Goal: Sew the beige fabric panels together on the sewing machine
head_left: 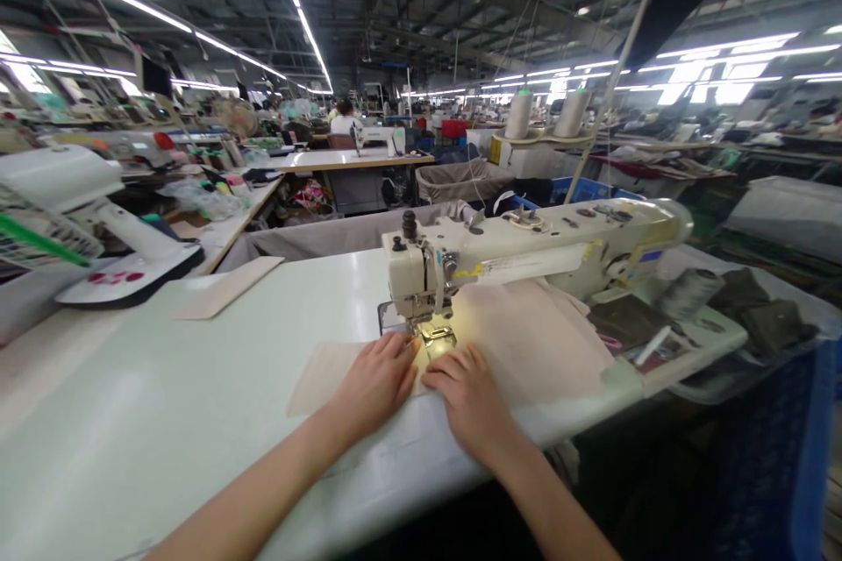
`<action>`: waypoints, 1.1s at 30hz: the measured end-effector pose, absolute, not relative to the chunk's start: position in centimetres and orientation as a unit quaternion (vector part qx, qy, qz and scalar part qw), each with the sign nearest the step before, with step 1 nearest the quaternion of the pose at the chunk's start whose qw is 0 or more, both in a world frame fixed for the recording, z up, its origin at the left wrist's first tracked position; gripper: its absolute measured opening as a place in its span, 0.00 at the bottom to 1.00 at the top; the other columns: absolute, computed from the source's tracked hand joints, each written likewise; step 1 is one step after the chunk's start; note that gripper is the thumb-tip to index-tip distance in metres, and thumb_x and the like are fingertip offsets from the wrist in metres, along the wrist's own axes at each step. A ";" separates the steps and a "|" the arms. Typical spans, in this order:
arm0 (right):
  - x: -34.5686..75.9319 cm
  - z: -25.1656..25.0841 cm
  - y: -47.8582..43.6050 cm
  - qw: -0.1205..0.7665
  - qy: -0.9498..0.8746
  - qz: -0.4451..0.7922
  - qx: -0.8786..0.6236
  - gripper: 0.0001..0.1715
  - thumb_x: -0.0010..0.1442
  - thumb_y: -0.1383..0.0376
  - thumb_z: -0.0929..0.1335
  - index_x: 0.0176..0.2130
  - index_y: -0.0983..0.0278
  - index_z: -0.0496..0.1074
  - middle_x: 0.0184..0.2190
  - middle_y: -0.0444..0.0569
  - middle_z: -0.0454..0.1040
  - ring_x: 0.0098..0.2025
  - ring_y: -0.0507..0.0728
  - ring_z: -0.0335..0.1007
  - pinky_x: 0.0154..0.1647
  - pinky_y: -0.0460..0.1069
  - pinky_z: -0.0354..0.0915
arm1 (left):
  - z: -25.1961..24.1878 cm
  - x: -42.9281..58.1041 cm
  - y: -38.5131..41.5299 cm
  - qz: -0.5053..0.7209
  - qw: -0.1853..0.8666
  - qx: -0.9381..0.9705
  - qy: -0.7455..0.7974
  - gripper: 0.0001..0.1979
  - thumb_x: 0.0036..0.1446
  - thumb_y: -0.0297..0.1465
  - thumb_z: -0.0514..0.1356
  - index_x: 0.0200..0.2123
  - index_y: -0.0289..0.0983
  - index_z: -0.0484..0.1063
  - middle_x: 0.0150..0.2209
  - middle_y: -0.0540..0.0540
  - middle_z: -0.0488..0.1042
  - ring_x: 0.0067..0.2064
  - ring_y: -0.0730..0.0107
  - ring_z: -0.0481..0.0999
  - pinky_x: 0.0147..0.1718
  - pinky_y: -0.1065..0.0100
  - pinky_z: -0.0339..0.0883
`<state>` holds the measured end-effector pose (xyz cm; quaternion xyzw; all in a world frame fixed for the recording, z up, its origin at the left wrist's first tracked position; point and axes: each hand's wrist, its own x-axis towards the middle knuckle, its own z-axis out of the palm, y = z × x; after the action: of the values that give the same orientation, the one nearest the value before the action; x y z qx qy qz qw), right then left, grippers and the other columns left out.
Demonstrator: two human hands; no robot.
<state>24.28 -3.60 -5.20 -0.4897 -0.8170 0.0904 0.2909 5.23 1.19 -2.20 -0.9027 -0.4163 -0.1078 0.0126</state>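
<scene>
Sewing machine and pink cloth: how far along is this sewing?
Done: a pale flat piece lies apart from the sewing machine, though I can't tell if it's sewn. In hand: the left hand and right hand press pink cloth beside the presser foot. Left: much of that cloth lies right of the foot, and olive cloth pieces sit nearby.

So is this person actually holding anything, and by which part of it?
Nothing is gripped: the left hand and right hand lie flat on the pale pink fabric, fingertips either side of the presser foot.
</scene>
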 end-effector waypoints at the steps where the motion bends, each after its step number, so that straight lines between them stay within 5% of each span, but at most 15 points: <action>1: 24.2 -5.1 -3.5 0.292 -0.815 0.094 -0.491 0.21 0.66 0.78 0.64 0.46 0.56 0.78 0.45 0.45 0.78 0.52 0.58 0.68 0.68 0.62 0.45 | -2.2 5.2 1.3 -0.106 0.012 -0.902 -0.419 0.13 0.66 0.29 0.53 0.51 0.37 0.72 0.51 0.39 0.74 0.54 0.56 0.72 0.52 0.55 0.70; 24: 24.2 -5.3 -3.7 0.288 -0.811 0.113 -0.497 0.19 0.67 0.76 0.64 0.49 0.56 0.76 0.50 0.44 0.78 0.55 0.59 0.66 0.69 0.64 0.42 | -2.5 4.5 1.6 -0.129 0.028 -0.916 -0.379 0.13 0.65 0.27 0.55 0.51 0.35 0.73 0.56 0.37 0.76 0.58 0.54 0.74 0.57 0.53 0.70; 33: 24.2 -5.8 -4.9 0.268 -0.820 0.089 -0.498 0.22 0.71 0.73 0.62 0.57 0.54 0.72 0.53 0.45 0.76 0.56 0.59 0.65 0.70 0.64 0.40 | -3.6 4.1 -1.7 -0.177 0.054 -0.942 -0.280 0.15 0.69 0.27 0.50 0.52 0.33 0.74 0.51 0.39 0.79 0.53 0.57 0.77 0.51 0.58 0.76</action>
<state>24.20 -4.88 -5.77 -0.4981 -0.8198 0.0888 0.2682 4.11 -1.65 -3.58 -0.9419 -0.2803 -0.1769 0.0544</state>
